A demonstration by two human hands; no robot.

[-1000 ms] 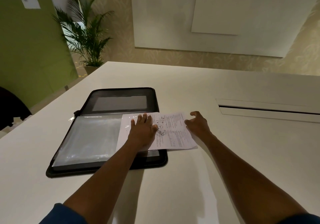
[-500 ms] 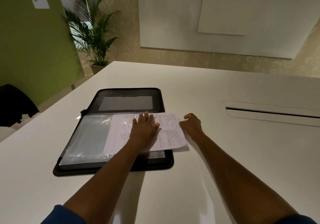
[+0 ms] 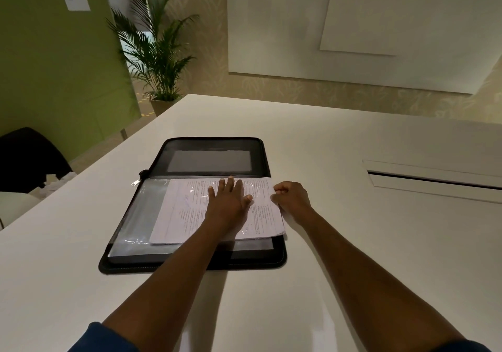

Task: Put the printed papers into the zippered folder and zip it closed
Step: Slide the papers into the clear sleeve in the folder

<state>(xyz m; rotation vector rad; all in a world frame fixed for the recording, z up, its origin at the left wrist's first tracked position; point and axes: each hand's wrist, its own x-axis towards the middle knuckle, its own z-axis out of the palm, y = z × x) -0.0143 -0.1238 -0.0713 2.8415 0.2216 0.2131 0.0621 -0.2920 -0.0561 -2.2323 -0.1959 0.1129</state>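
A black zippered folder (image 3: pixel 190 266) lies open and flat on the white table (image 3: pixel 353 256), its zipper pull (image 3: pixel 135 183) at the left hinge. The printed papers (image 3: pixel 187 215) rest on the near half, over a clear plastic sleeve (image 3: pixel 141 215), with their right edge just past the folder's rim. My left hand (image 3: pixel 228 202) presses flat on the papers, fingers spread. At the papers' right edge sits my right hand (image 3: pixel 292 196), fingers curled against that edge; whether it pinches the sheets I cannot tell.
A recessed cable slot (image 3: pixel 434 180) cuts into the table at the right. A dark chair (image 3: pixel 27 156) stands off the table's left edge, with a potted palm (image 3: pixel 160 52) and a green wall (image 3: pixel 54 66) behind it.
The papers have slid left, from half off the folder's right side to almost fully over the near half. Both hands moved left with them.
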